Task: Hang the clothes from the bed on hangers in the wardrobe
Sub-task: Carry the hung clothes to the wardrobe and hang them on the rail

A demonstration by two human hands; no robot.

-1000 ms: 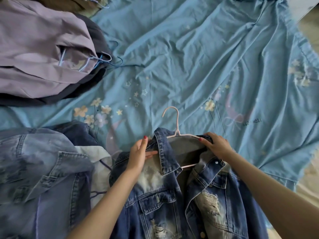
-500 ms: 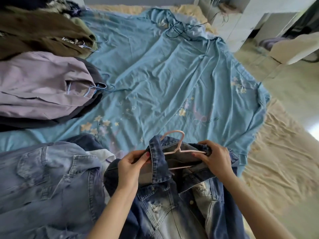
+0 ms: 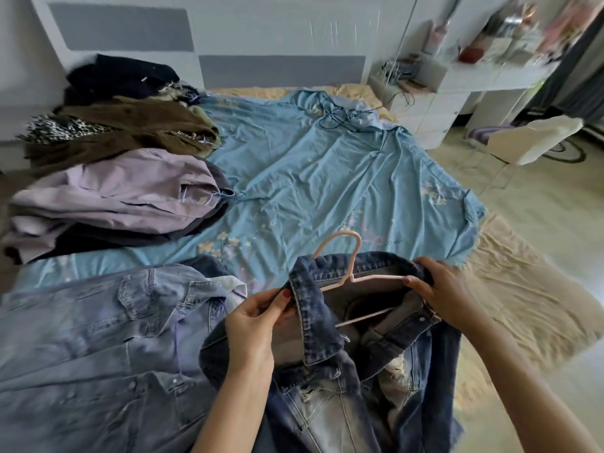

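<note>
A dark blue ripped denim jacket [image 3: 330, 364] hangs over a pale pink hanger [image 3: 351, 256], whose hook sticks up above the collar. My left hand [image 3: 258, 322] pinches the left side of the collar. My right hand [image 3: 441, 289] grips the right shoulder of the jacket together with the hanger's arm. The jacket is lifted off the blue bedsheet [image 3: 310, 178], its lower part hanging out of frame.
A light denim shirt [image 3: 98, 348] lies at the left front. Behind it lie a lilac garment [image 3: 108, 197], a brown one [image 3: 130, 129] and a black one [image 3: 121, 76], some with blue hangers. A white desk [image 3: 457, 83] and chair [image 3: 536, 138] stand at the right.
The jacket on its hanger has come up off the bed in both hands. My view has tilted up, bringing the headboard wall, desk and chair into sight.
</note>
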